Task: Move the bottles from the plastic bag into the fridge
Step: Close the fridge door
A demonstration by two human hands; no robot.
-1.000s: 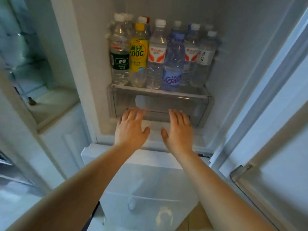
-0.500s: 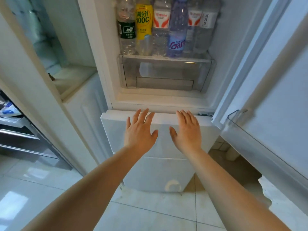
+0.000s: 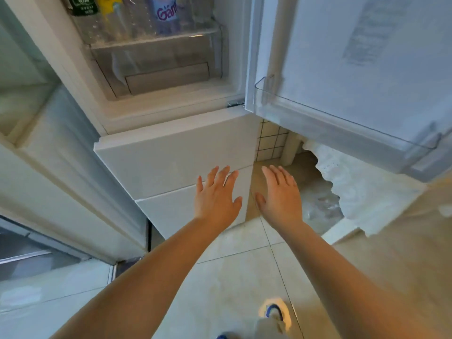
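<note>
Left hand [image 3: 216, 199]: hovering with fingers spread, holding nothing, in front of the lower drawer front [image 3: 176, 157].
Right hand [image 3: 281, 199]: reaching out beside it, fingers straight, carrying nothing.
Bottles [image 3: 137, 18]: standing upright on the shelf inside the open fridge [image 3: 234, 57].
Plastic bag [image 3: 325, 206]: lying on the floor [image 3: 232, 285] under the open door [image 3: 367, 69].

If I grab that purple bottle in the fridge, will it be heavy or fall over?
The purple-labelled bottle is tall and narrow, so a sideways push would probably tip it, though the bottles beside it might catch it. It looks like clear plastic, so it likely will not break. Whether it is full is blurred, so its weight is uncertain.
</note>
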